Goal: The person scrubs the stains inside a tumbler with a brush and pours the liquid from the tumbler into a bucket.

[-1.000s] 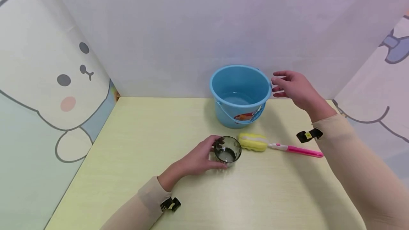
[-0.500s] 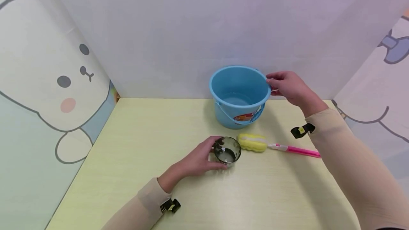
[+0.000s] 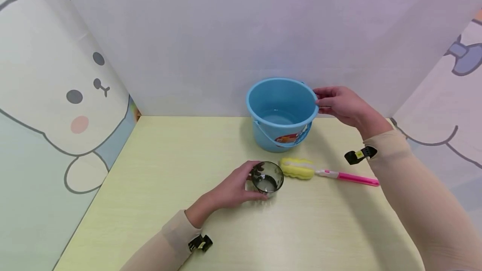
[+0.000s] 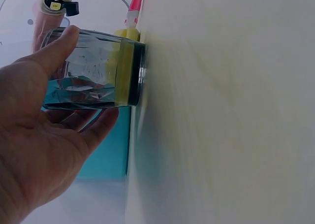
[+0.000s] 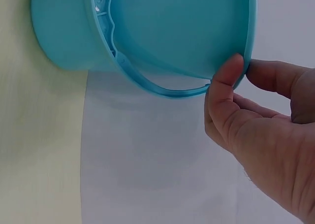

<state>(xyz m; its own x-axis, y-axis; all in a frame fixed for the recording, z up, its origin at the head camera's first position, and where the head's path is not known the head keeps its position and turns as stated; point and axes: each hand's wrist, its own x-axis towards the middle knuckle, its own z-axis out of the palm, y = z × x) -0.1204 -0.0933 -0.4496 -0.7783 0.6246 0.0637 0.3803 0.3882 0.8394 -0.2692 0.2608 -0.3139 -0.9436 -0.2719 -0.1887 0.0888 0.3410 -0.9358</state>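
Observation:
My left hand (image 3: 232, 188) holds a dark tinted drinking glass (image 3: 266, 175) on the table, thumb on the near side and fingers curled round the far side. In the left wrist view the glass (image 4: 83, 69) stands with its thick base at the tabletop. At the back of the table is a light blue bucket (image 3: 269, 133), its handle hanging down at the front. My right hand (image 3: 340, 104) pinches the bucket's right rim between thumb and fingers. Close up in the right wrist view, the fingers sit where the handle meets the rim.
A bottle brush with a yellow sponge head (image 3: 297, 168) and a pink handle (image 3: 357, 179) lies right of the glass, in front of the bucket. The pale wooden table (image 3: 180, 149) ends at a white backdrop (image 3: 188, 53); cartoon-printed panels flank both sides.
My right hand has moved left from beside the bucket and has taken hold of its rim. The left hand and the glass have stayed in place.

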